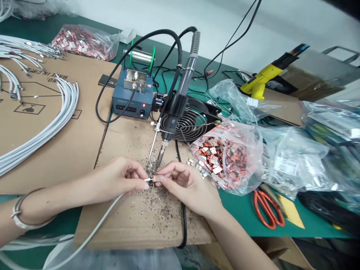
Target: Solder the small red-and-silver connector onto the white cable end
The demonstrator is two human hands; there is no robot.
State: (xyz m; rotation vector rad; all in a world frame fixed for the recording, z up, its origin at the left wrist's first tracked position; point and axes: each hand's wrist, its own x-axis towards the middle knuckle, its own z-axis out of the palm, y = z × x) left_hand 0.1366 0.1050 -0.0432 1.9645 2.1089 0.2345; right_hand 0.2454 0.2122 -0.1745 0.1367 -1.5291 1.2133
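My left hand (125,176) pinches the end of a white cable (112,206), whose tail runs down to the lower left. In my right hand (188,185), thumb and fingers hold a small orange and silver connector (158,178). The cable's stripped wires meet the orange end of the connector, though I cannot tell whether they are joined. Just above them is the tip of a soldering iron (161,155), fixed pointing downward on a stand. A thin metal solder feed tube (153,148) ends beside the tip.
A blue solder feeder box (132,95) carries a solder spool (140,56). Behind the iron stands a black fan (194,123). A bag of orange connectors (230,157) and red-handled scissors (268,210) lie right. Bundled white cables (60,112) lie left on cardboard (92,82).
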